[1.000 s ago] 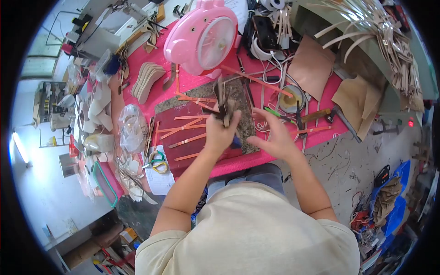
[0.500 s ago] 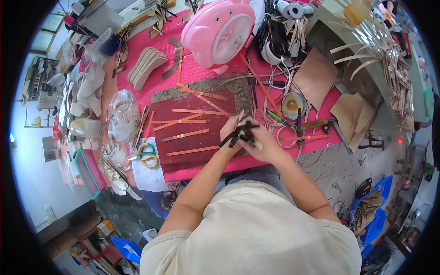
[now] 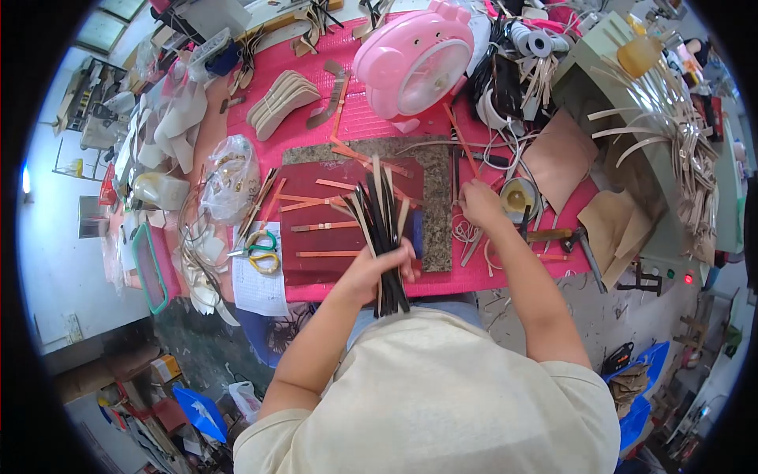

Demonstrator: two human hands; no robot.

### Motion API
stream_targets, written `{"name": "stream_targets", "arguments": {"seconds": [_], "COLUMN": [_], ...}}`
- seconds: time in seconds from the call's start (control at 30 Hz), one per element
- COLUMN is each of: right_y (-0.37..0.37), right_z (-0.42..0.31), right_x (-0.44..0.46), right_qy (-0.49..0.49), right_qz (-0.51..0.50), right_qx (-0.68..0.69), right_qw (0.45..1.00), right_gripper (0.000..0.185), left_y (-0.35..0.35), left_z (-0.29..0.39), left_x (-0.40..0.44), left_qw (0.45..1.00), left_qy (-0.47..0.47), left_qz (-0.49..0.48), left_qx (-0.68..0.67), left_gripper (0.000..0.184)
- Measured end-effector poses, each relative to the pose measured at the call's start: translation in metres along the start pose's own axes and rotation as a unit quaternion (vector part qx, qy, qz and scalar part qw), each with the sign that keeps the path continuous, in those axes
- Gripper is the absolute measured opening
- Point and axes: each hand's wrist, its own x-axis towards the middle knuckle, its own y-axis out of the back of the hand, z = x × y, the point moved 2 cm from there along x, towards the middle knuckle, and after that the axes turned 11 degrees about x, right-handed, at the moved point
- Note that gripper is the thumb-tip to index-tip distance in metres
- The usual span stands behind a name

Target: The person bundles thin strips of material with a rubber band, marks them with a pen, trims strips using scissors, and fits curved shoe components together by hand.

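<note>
My left hand (image 3: 384,268) is wrapped round a bundle of black and beige strips (image 3: 380,213), which fans out at its upper end above a dark red board (image 3: 304,241). Orange-red strips (image 3: 325,227) lie spread over that board. Farther right, my right hand (image 3: 480,202) is near a glue bowl (image 3: 517,196) and a white cord coil (image 3: 466,231), at the lower end of a thin red strip (image 3: 462,141). Its fingers look pressed together; what they hold, if anything, is too small to name.
A pink fan (image 3: 414,63) stands at the back. Scissors (image 3: 262,251) lie on white paper (image 3: 260,292) at the left. A hammer (image 3: 553,235) and brown sheets (image 3: 560,154) are at the right. Stacked beige pieces (image 3: 282,103) sit back left.
The hands were together at the bundle and are now apart. The bundle is upright in my left hand, and my right hand has moved right and forward, its fingers drawn together.
</note>
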Motion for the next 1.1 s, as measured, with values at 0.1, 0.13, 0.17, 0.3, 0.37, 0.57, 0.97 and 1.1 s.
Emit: {"name": "stream_targets", "arguments": {"seconds": [0.1, 0.13, 0.17, 0.3, 0.37, 0.57, 0.97, 1.1], "right_y": [0.024, 0.028, 0.033, 0.046, 0.054, 0.074, 0.106, 0.144], "right_z": [-0.009, -0.013, -0.016, -0.02, -0.024, 0.001, -0.097, -0.107], "right_x": [-0.014, -0.02, -0.026, -0.044, -0.052, -0.073, -0.077, -0.076], "right_qy": [-0.052, -0.05, -0.051, -0.111, -0.185, -0.162, 0.045, 0.164], "right_qz": [0.023, 0.022, 0.061, 0.098, 0.079, -0.005, -0.067, -0.091], "right_qx": [0.214, 0.213, 0.375, 0.673, 0.797, 0.824, 0.789, 0.63], "right_qw": [0.975, 0.975, 0.924, 0.724, 0.569, 0.544, 0.609, 0.754], "right_gripper": [0.019, 0.019, 0.016, 0.01, 0.018, 0.036, 0.107, 0.114], "left_y": [-0.009, -0.013, -0.015, -0.013, -0.011, -0.023, -0.1, -0.086], "left_z": [-0.015, -0.017, -0.014, -0.004, -0.002, -0.004, 0.012, 0.007], "left_x": [-0.019, -0.024, -0.025, -0.029, -0.029, -0.012, 0.013, 0.011], "left_qw": [0.999, 0.998, 0.999, 1.0, 0.999, 0.995, 0.993, 0.799], "left_qy": [0.029, 0.046, 0.043, 0.014, 0.014, -0.006, 0.036, 0.042], "left_qz": [-0.038, -0.028, -0.027, -0.005, 0.006, 0.091, -0.019, -0.065], "left_qx": [0.006, -0.017, -0.017, -0.015, 0.031, 0.045, 0.11, 0.597], "left_gripper": [0.019, 0.019, 0.019, 0.023, 0.02, 0.019, 0.016, 0.012]}}
